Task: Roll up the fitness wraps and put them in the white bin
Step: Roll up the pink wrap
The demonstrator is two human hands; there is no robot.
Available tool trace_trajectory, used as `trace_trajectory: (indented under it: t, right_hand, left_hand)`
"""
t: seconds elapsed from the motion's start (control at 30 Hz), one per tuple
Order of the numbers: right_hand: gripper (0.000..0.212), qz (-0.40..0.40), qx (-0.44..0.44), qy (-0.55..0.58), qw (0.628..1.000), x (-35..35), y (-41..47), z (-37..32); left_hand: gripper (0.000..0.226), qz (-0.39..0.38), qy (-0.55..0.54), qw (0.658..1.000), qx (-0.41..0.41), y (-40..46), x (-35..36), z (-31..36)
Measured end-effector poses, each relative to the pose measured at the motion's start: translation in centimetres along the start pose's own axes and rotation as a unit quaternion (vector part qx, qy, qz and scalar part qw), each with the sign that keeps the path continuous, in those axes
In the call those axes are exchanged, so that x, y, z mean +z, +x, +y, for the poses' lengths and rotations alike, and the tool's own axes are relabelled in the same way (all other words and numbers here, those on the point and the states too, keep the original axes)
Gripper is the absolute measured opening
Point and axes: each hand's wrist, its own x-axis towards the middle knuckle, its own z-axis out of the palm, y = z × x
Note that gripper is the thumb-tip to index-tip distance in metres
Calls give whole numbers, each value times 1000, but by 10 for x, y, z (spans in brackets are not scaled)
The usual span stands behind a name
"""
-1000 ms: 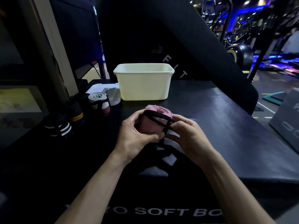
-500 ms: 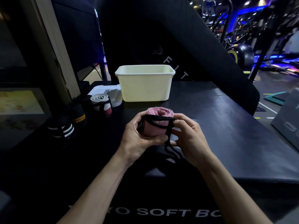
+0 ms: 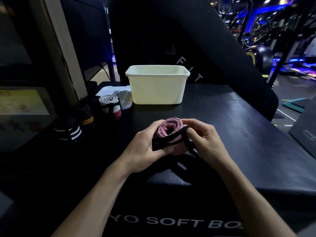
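Gym box top (image 3: 222,120): left hand (image 3: 142,151) grips the pink roll (image 3: 168,132) so it can't unwind while right hand (image 3: 205,142) pinches the strap (image 3: 171,140) around it. Bin (image 3: 157,89) waits at 12 o'clock.

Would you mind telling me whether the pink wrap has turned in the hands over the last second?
Yes. The pink wrap has tipped so its open rolled end now faces up toward the camera; against the white bin it stays roughly in place.
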Motion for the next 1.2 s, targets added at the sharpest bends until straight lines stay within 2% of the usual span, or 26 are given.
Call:
trace_trajectory:
  t: [0.17,0.33,0.43,0.57,0.7,0.77,0.83,0.9,1.07,1.2]
  right_hand:
    - [29,-39,23,57,997,2,1,-2]
    - [29,-96,41,28,994,-5,3,2]
    - [43,-99,28,-13,995,-6,4,5]
    - [39,-97,1,-42,994,-6,6,6]
    - [38,-68,-3,-52,996,-8,4,10]
    - [38,-67,-1,-51,996,-9,4,12]
    - [38,-70,-1,-58,996,-9,4,12]
    - [37,-72,-6,-70,995,-9,4,12]
    - [36,-69,-18,-100,992,-7,5,12]
    - [37,-68,-30,-107,991,-5,3,11]
  left_hand:
    - [76,42,21,999,10,1,3,2]
    - [75,27,11,999,34,6,2,1]
    - [74,37,45,996,71,9,1,-4]
    - [76,52,58,993,87,10,2,-5]
    - [82,25,18,998,59,8,2,-2]
    - [71,-6,-30,999,40,6,-3,-1]
    - [47,-18,-58,997,43,4,-7,0]
    - [27,-1,-29,998,61,2,-10,0]
    - [17,69,149,973,162,-1,-13,0]
    - [11,75,183,963,183,-5,-13,2]
